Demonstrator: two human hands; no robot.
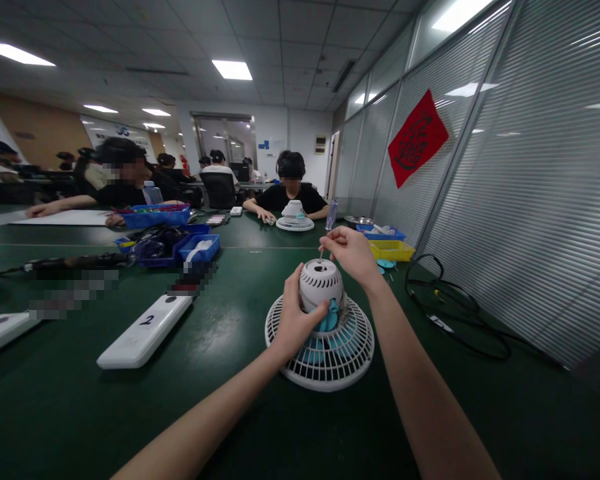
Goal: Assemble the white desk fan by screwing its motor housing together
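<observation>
A small white fan lies face down on the dark green table, its round grille flat and its blue blades showing through. My left hand is wrapped round the white motor housing on top, holding it steady. My right hand is pinched on a thin screwdriver with a clear handle, its tip standing in the top of the housing.
A white power strip marked 2 lies to the left. Blue trays sit further back, a yellow tray at the right. Black cable loops beside the glass wall. Other people sit at the table; one opposite has another fan.
</observation>
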